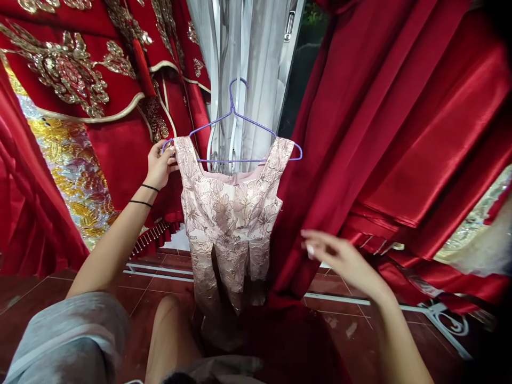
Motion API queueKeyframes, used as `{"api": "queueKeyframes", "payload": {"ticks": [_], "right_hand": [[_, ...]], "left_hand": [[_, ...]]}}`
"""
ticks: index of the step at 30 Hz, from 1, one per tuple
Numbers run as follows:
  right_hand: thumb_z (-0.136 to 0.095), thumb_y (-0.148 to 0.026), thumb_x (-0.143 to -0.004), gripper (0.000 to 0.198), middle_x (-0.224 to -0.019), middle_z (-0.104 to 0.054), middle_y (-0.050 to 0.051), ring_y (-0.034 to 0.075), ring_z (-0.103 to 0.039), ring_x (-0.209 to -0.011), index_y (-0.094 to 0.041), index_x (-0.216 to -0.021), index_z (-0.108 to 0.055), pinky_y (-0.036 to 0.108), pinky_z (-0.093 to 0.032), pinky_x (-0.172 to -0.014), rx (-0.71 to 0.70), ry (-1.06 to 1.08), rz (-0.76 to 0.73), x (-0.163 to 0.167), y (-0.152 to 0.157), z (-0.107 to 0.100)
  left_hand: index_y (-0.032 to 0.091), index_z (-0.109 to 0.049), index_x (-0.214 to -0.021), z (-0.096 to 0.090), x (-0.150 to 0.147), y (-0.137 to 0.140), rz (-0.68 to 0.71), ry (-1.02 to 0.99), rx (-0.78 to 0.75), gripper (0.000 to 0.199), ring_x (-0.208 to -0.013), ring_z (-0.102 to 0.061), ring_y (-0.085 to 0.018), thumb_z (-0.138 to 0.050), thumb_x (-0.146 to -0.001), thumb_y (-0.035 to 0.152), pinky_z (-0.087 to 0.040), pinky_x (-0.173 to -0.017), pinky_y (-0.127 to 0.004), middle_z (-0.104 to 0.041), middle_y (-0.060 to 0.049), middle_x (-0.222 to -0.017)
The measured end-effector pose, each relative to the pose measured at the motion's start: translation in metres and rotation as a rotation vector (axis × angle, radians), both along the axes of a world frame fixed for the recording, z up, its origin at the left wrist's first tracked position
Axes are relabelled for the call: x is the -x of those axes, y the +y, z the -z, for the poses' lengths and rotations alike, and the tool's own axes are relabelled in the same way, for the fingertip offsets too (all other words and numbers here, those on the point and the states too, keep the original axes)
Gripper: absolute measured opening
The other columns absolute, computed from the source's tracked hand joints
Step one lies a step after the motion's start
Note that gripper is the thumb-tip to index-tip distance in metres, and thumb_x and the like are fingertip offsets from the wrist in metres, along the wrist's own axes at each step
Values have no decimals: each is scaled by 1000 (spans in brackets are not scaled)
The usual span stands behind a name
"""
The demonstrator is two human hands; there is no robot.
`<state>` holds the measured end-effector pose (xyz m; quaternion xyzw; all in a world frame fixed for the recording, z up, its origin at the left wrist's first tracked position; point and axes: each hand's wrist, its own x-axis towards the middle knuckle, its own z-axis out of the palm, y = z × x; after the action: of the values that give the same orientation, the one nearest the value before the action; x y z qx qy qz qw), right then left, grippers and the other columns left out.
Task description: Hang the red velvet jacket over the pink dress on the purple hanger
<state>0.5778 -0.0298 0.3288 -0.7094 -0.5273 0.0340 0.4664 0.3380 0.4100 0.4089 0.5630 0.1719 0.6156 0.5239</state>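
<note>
A pale pink dress (pixel 234 213) with a metallic flower pattern hangs upright in front of me by its wide straps on a purple wire hanger (pixel 250 118). The hanger's hook is in front of a grey-white curtain. My left hand (pixel 160 164), with two black bands on the wrist, pinches the left end of the hanger beside the dress's left strap. To the right of the dress, my right hand (pixel 330 252) is in the air with its fingers stretched out and somewhat apart. I see nothing held in it. The dress's lower end is in shadow.
Red garments with gold embroidery (pixel 68 74) hang at the left. Long red drapery (pixel 360 106) and folded red satin hang at the right. A white metal rack base (pixel 400 308) runs low over the reddish tiled floor (pixel 140 325). The grey-white curtain (pixel 262 64) hangs behind.
</note>
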Motion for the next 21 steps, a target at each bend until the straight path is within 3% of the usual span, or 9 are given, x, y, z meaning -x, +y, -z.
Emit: {"api": "queueKeyframes", "payload": {"ticks": [2,4,7,9,11,14,16,19,21], "right_hand": [[-64,-45,-84,50,-110,-70,11,26,-67,-95,-21,-128,-62,44,-55,-89,-197,-155,115,-8,47,-43],[-65,-41,-83,61,-136,-57,15,33,-56,-122,-20,-139,-52,53,-47,-103,-362,-284,278,-11,104,-87],[-72,-40,-77,76,-140,-48,27,45,-40,-135,-9,-141,-44,70,-35,-105,-240,-270,447,-8,178,-129],[-67,-29,-83,61,-129,-52,33,47,-44,-131,0,-133,-48,70,-35,-103,-119,-264,551,-9,204,-136],[-55,-15,-87,34,-117,-58,32,44,-51,-123,0,-117,-58,67,-37,-103,-85,-287,585,-18,210,-136],[-52,-4,-80,17,-94,-65,18,36,-60,-111,-10,-90,-65,62,-41,-103,-175,-212,461,-50,197,-137],[-54,-4,-76,12,-77,-63,10,30,-64,-98,-12,-78,-62,58,-48,-97,-258,25,327,-73,187,-141],[-46,-3,-77,14,-66,-59,6,22,-66,-76,-13,-71,-55,48,-58,-80,-356,468,155,-96,181,-142],[-41,0,-76,18,-65,-60,7,19,-65,-67,-13,-71,-53,41,-60,-72,-420,557,42,-102,180,-136]], "left_hand": [[20,-59,-102,-10,-4,-1,-187,84,-105,35,-71,-59,-12,-71,-71,31,-52,-69,-25,-62,-2,-92],[17,-63,-100,-22,-10,-6,-398,207,-253,34,-88,-62,-17,-73,-71,33,-50,-85,-29,-63,-5,-96],[15,-67,-98,-38,-17,-18,-634,469,-335,41,-105,-60,-28,-78,-69,42,-44,-101,-41,-65,-11,-99],[14,-68,-94,-45,-17,-24,-684,630,-322,38,-107,-59,-35,-76,-71,43,-41,-102,-49,-66,-14,-98],[13,-69,-90,-50,-10,-24,-661,702,-356,29,-109,-59,-36,-74,-74,37,-39,-105,-51,-66,-15,-96],[12,-70,-84,-55,9,-16,-576,665,-357,15,-99,-62,-30,-71,-73,22,-42,-103,-45,-65,-10,-83],[9,-69,-79,-55,19,-10,-547,637,-307,12,-85,-63,-23,-71,-70,15,-47,-95,-41,-62,-6,-73],[6,-64,-74,-50,24,-2,-447,543,-151,10,-69,-59,-16,-72,-68,9,-52,-82,-37,-58,-3,-67],[7,-61,-69,-45,19,0,-308,431,10,11,-66,-59,-14,-70,-66,3,-55,-77,-37,-57,-3,-66]]}}
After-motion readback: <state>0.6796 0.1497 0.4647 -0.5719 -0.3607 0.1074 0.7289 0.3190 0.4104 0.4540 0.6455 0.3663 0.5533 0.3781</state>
